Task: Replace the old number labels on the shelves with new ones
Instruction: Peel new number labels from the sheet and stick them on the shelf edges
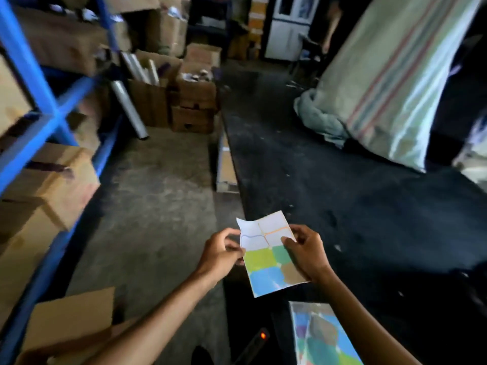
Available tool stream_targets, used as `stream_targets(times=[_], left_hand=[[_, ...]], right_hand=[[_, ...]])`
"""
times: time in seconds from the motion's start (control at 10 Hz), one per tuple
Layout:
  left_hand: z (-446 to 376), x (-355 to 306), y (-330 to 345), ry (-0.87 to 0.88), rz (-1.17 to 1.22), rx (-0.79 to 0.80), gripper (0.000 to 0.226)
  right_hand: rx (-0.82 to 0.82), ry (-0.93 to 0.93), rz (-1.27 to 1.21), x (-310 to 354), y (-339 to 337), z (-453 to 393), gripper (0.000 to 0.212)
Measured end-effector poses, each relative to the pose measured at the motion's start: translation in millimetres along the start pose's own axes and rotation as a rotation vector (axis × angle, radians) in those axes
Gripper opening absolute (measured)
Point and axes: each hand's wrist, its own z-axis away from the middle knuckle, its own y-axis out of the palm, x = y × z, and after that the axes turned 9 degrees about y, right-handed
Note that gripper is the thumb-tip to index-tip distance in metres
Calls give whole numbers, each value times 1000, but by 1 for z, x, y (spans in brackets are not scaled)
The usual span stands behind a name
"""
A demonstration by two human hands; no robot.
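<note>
Both hands held a sticker sheet (268,255) in the air over the edge of a dark table (355,212). The left hand (220,252) pinched its left edge with fingers curled close; the right hand (307,252) gripped the right edge, thumb on top. The sheet's upper squares were blank, the lower ones coloured. Blue shelves (39,106) with boxes (50,185) stood left, across an open strip of floor (158,193). More sheets (320,335) lay on the table near the right forearm.
</note>
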Motion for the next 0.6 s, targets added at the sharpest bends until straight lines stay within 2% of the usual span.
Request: stream_targets(times=[0.1, 0.2, 0.3, 0.5, 0.6], left_hand=[[-2, 22, 44, -53, -65, 130, 34], [2, 47, 76, -65, -212, 282, 40], [10, 63, 91, -10, -463, 417, 40], [9, 67, 89, 131, -643, 425, 41], [6, 65, 74, 97, -669, 418, 46]], right_hand=[[-101, 88, 91, -43, -26, 11, 20], [-148, 164, 486, -80, -44, 20, 35], [-71, 238, 737, -109, -47, 31, 55], [-105, 212, 757, -124, -38, 40, 62], [-170, 128, 792, -114, -34, 40, 58]])
